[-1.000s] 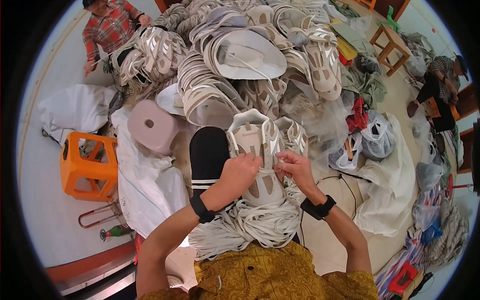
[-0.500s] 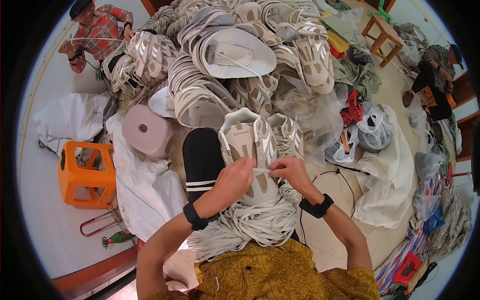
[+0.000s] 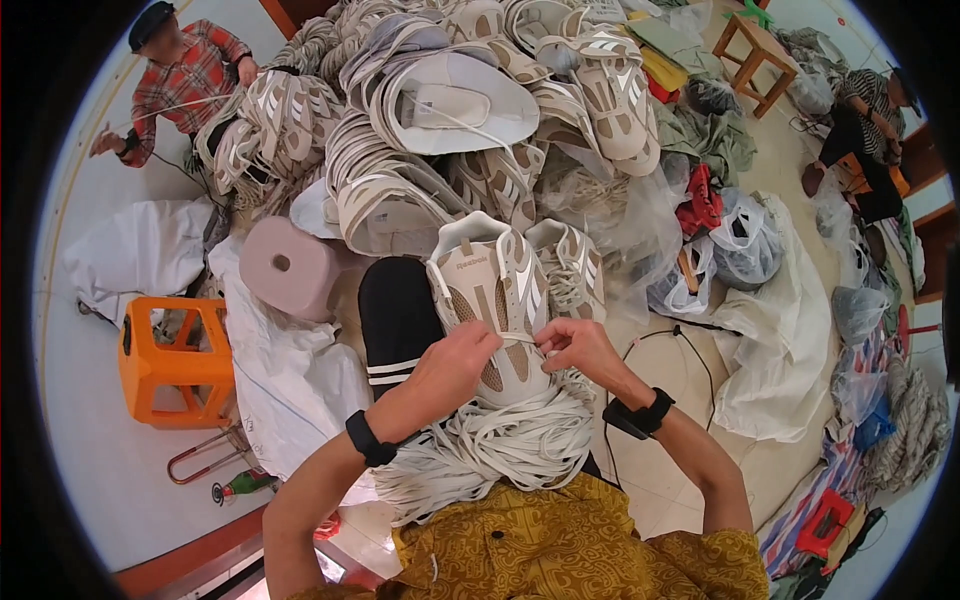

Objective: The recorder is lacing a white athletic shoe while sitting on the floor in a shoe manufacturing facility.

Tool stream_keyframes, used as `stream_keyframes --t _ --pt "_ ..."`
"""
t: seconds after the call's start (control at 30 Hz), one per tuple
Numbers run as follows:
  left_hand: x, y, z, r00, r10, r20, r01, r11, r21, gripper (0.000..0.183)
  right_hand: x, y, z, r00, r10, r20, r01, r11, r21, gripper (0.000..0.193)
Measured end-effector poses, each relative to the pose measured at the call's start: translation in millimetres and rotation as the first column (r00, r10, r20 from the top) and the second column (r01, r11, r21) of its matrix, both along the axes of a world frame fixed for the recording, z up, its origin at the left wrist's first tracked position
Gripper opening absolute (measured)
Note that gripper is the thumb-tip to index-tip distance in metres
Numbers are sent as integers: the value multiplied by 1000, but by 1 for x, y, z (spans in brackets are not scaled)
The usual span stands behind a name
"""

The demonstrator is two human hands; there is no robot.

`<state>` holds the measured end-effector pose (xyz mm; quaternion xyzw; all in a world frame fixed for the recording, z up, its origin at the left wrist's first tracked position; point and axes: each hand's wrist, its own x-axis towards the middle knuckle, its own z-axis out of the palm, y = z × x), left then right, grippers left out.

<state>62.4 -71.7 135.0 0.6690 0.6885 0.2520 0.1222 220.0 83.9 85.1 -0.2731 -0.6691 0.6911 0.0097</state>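
Observation:
On my lap lies a beige shoe upper (image 3: 478, 268) with white stripes and brown mesh patches, its toe toward me. A pale shoelace (image 3: 518, 338) crosses its lower lacing rows. My left hand (image 3: 455, 367) pinches the lace at the upper's left side, fingers closed. On the other side my right hand (image 3: 578, 345) grips the lace between thumb and forefinger. Close by on the right sits another upper (image 3: 573, 275), with laces threaded through it. A thick bundle of loose white laces (image 3: 490, 450) covers my lap below the hands.
Stacked shoe uppers (image 3: 455, 105) pile up ahead. A pink stool (image 3: 285, 268) and an orange stool (image 3: 178, 360) stand left, plastic bags (image 3: 745, 245) right. One co-worker (image 3: 190, 75) handles uppers at far left; another person (image 3: 865, 130) sits at far right. A black cable (image 3: 690, 350) runs along the floor.
My hands remain at the lower lacing rows; the right fingers have shifted slightly on the lace. The view has moved a little. The left co-worker's outstretched hand has moved outward and down.

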Motion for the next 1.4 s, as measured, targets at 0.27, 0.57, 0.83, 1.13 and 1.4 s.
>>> stream_keyframes --t 0.27,0.57,0.83,1.13,1.4 --pt "-12 1 6 937 -215 -274 197 976 -93 22 8 3 -1 999 17 44 -18 1000 24 21" --pt "-14 12 5 864 293 409 -196 945 -262 10 8 16 12 998 50 -32 -58 945 -323 22" --pt "-12 23 0 865 288 410 -173 940 -295 15 -25 5 -6 994 -28 -101 51 971 235 19" --pt "-14 41 -2 856 354 378 -203 901 -384 18 -27 1 -1 986 118 -116 -37 841 540 13" --pt "-6 42 7 693 542 476 -279 810 -516 20 -25 7 7 988 105 -113 -43 894 447 12"
